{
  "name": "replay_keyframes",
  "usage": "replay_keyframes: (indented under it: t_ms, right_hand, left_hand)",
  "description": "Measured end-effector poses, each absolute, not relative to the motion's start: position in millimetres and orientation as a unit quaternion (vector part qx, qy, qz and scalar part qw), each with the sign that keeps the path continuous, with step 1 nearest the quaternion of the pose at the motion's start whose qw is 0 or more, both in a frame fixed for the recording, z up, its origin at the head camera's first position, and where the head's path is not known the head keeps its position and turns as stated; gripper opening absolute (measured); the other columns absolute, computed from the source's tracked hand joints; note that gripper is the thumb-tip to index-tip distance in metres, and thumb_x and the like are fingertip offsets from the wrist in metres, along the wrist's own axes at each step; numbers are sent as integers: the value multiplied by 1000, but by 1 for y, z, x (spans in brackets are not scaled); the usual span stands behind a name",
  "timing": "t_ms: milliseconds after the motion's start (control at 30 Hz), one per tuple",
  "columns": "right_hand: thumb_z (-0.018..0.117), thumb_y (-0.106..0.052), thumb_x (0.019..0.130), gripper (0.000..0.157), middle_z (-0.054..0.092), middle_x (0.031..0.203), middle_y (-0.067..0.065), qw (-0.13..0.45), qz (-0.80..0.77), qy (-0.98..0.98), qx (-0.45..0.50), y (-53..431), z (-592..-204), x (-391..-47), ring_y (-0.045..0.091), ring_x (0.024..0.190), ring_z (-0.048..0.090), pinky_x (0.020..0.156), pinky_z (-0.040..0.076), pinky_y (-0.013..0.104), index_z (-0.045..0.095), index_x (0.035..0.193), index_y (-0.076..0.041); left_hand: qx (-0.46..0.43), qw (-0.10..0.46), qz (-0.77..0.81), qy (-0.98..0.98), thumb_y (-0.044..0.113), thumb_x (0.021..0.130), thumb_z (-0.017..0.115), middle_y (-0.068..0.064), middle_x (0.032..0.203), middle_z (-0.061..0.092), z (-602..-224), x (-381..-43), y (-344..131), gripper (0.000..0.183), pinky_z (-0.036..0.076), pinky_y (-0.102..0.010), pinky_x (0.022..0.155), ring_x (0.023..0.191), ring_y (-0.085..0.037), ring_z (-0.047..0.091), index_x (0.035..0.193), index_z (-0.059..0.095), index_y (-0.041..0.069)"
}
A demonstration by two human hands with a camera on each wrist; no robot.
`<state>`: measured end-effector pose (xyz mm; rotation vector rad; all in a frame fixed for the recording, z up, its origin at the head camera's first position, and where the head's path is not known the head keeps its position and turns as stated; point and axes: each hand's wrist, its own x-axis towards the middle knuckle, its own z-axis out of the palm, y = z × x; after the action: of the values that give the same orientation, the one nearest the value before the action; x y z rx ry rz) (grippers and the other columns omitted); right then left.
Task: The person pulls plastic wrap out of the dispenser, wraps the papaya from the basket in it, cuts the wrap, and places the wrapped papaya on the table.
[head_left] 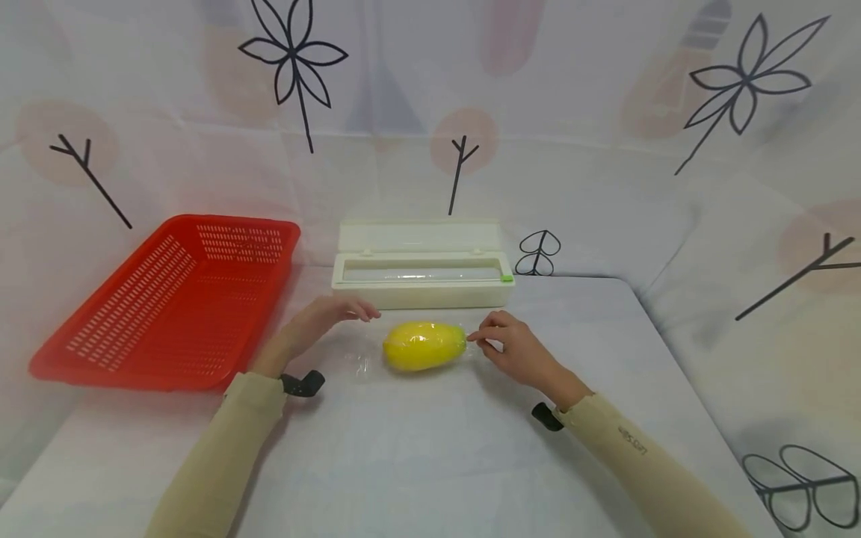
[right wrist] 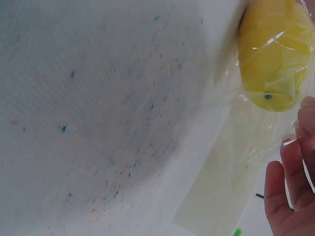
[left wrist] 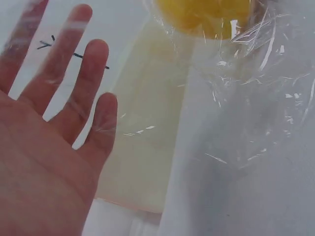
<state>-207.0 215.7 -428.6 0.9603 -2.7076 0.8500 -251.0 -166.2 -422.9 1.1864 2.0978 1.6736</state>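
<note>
A yellow fruit with a greenish end, like a papaya, lies on its side on the white table, wrapped in clear cling film. My left hand is just left of it, palm down in the head view. Its fingers are straight and spread, and loose film lies across them in the left wrist view. At the fruit's greenish right end, my right hand has its fingers bent, with thumb and forefinger close together pinching the film's edge. The fruit shows wrinkled film over it in the right wrist view.
Behind the fruit stands a white cling film dispenser, lid raised and roll visible, with a small green slider at its right. A red slotted basket is at the left. Patterned cloth hangs behind and at the right of the table.
</note>
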Motion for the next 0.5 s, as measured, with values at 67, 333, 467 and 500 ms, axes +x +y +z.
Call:
replay_keyframes:
  t_ms: [67, 333, 467, 500]
  right_hand:
    - [73, 7, 85, 22, 57, 97, 0, 72, 276, -904, 317, 215, -429, -206, 18, 88, 54, 76, 55, 36, 78, 102, -6]
    - [72, 5, 86, 23, 56, 96, -1, 62, 269, -909, 312, 212, -430, -204, 18, 87, 54, 77, 54, 33, 77, 104, -8]
    - [72, 6, 86, 22, 57, 95, -1, 70, 280, -904, 316, 211, -431, -204, 22, 88, 56, 78, 55, 34, 78, 102, -7]
    - [72, 6, 86, 21, 57, 95, -1, 71, 282, -903, 317, 211, -432, -204, 22, 88, 56, 78, 55, 34, 78, 102, -7]
  left_hand:
    - [402, 110, 560, 716, 2, 100, 37, -13, 132, 60, -418, -249, -163, 35, 34, -63, 106, 124, -31, 51, 126, 61, 6]
    - [343, 62, 265, 899, 41, 96, 64, 2, 130, 63, -392, -223, -108, 37, 42, -48, 106, 122, -22, 53, 126, 68, 20]
    - [379, -10, 103, 920, 51, 88, 69, -1, 131, 64, -389, -217, -87, 53, 43, -43, 104, 121, -24, 56, 130, 67, 19]
    - [379, -21, 77, 922, 53, 86, 71, 0, 131, 64, -391, -216, -84, 57, 43, -42, 104, 121, -23, 57, 131, 67, 19]
